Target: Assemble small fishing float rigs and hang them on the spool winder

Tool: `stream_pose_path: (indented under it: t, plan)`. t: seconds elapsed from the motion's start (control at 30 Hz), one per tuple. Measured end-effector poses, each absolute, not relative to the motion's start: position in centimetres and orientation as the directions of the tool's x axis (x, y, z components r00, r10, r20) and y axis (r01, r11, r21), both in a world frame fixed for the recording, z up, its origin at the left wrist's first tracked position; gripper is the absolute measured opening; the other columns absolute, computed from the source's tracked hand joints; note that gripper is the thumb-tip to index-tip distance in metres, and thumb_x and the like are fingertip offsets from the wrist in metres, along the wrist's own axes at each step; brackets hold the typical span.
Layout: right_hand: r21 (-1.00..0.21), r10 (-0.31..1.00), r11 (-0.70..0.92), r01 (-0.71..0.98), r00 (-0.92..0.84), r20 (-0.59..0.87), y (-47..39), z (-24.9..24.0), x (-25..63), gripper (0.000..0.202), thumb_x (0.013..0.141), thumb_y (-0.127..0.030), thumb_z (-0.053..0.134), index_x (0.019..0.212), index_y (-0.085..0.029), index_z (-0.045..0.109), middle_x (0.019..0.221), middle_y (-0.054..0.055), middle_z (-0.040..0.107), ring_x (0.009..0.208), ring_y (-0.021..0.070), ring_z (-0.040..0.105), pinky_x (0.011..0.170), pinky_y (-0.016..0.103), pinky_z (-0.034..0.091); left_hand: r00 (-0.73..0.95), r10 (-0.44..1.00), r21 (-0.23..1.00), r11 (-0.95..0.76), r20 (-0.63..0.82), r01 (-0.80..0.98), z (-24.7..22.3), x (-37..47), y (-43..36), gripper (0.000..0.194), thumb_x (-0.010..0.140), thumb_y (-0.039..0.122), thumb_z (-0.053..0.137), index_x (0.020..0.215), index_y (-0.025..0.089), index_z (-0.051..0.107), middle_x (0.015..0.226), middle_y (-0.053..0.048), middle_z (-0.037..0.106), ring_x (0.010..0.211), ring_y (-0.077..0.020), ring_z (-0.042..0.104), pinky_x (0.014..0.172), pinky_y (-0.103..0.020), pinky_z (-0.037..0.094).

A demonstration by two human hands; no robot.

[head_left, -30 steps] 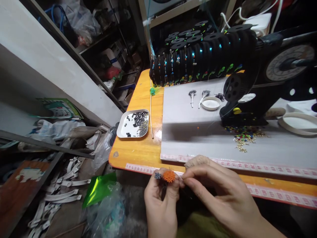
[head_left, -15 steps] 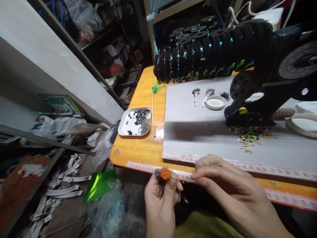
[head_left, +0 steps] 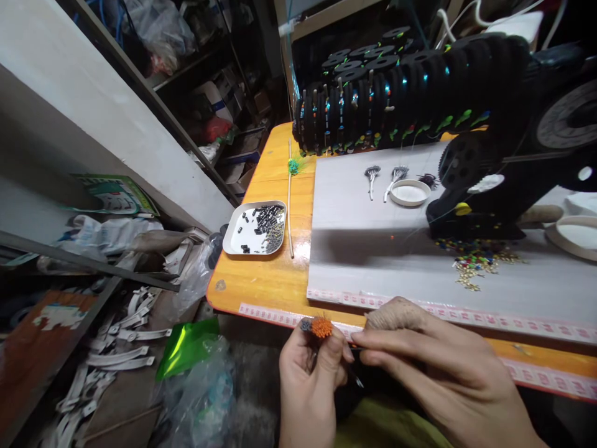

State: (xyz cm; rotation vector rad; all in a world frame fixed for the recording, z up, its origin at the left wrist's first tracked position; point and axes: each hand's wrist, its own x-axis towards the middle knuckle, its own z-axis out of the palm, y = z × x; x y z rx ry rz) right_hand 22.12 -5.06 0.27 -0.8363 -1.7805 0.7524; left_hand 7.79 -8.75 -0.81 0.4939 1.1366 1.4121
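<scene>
Low at the table's front edge, my left hand (head_left: pixel 314 370) is closed around an orange-tipped bundle (head_left: pixel 321 326) with a small grey cluster (head_left: pixel 305 325) beside it. A thin metal-looking tip sticks out below those fingers. Just to the right, my right hand (head_left: pixel 433 351) has thumb and forefinger pinched together near the bundle; what lies between them is too small to make out. A bandage-like wrap (head_left: pixel 392 313) covers one of its fingers. Behind the hands runs a pink-and-white measuring tape (head_left: pixel 270 314).
A white tray (head_left: pixel 229 239) with black and grey pieces stands on the yellow table (head_left: pixel 252 280). A black machine with spools (head_left: pixel 396 106) stands over a grey board (head_left: pixel 368 218), near loose beads (head_left: pixel 476 264), a round dish (head_left: pixel 410 193) and small bundles. Shelves are at left.
Both hands and the orange bundle appear slightly farther right. My right fingertips have come closer to my left hand. The view has shifted slightly.
</scene>
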Motion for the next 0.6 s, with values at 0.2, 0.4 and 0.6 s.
stream_pose_path:
  t: [0.2, 0.4, 0.6]
  plan:
    - [-0.652, 0.74, 0.672, 0.351, -0.345, 0.577, -5.8, -0.6, 21.5, 0.031, 0.083, -0.002, 0.059, 0.109, -0.019, 0.065, 0.093, 0.007, 0.066, 0.081, 0.0149, 0.066, 0.068, 0.023, 0.056, -0.288, 0.923, 0.86, 0.081, -0.256, -0.504, -0.8, 8.5, -8.8, 0.025, 0.078, 0.039, 0.075, 0.077, 0.018, 0.063, 0.057, 0.006, 0.044, 0.044, -0.0015, 0.023, 0.044, -0.016, 0.021]
    - [-0.612, 0.726, 0.687, 0.392, -0.345, 0.595, -6.0, -0.7, 21.7, 0.028, 0.084, -0.001, 0.052, 0.106, -0.018, 0.055, 0.095, 0.009, 0.061, 0.087, 0.0171, 0.062, 0.074, 0.027, 0.053, -0.533, 0.843, 0.814, -0.263, -0.066, -0.518, 0.2, 6.7, -8.2, 0.028, 0.079, 0.038, 0.074, 0.071, 0.019, 0.055, 0.06, 0.008, 0.047, 0.041, -0.0012, 0.023, 0.041, -0.012, 0.029]
    - [-0.712, 0.795, 0.606, 0.353, -0.3, 0.528, -5.3, 0.2, 22.3, 0.024, 0.085, -0.004, 0.053, 0.102, -0.021, 0.054, 0.09, 0.004, 0.057, 0.079, 0.014, 0.059, 0.066, 0.023, 0.05, -0.468, 0.838, 0.888, -0.043, 0.281, 0.457, -0.2, 0.2, -6.1, 0.007, 0.085, 0.025, 0.068, 0.082, 0.02, 0.063, 0.078, -0.001, 0.066, 0.077, -0.0154, 0.063, 0.074, -0.024, 0.049]
